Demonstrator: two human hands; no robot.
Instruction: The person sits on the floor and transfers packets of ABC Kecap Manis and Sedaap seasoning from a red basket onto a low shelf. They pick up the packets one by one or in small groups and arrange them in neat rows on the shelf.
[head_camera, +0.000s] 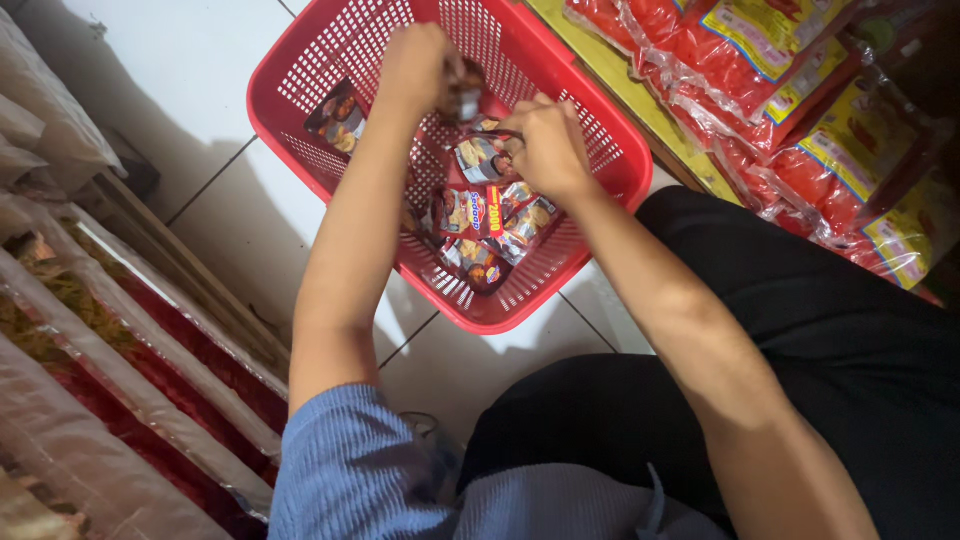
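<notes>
A red plastic basket (290, 90) stands on the white tiled floor and holds several small snack sachets (470, 215). My left hand (420, 65) is inside the basket, closed around a dark snack sachet (466, 92) lifted above the pile. My right hand (548, 145) reaches in from the right and pinches another small sachet (482, 158) that lies at the top of the pile. One more sachet (338, 118) leans against the basket's left wall.
Clear bags of red snacks with yellow labels (790, 90) are stacked on a yellow surface at the upper right. Long clear bags of goods (110, 350) lie along the left. My black-clad legs (800, 300) fill the lower right.
</notes>
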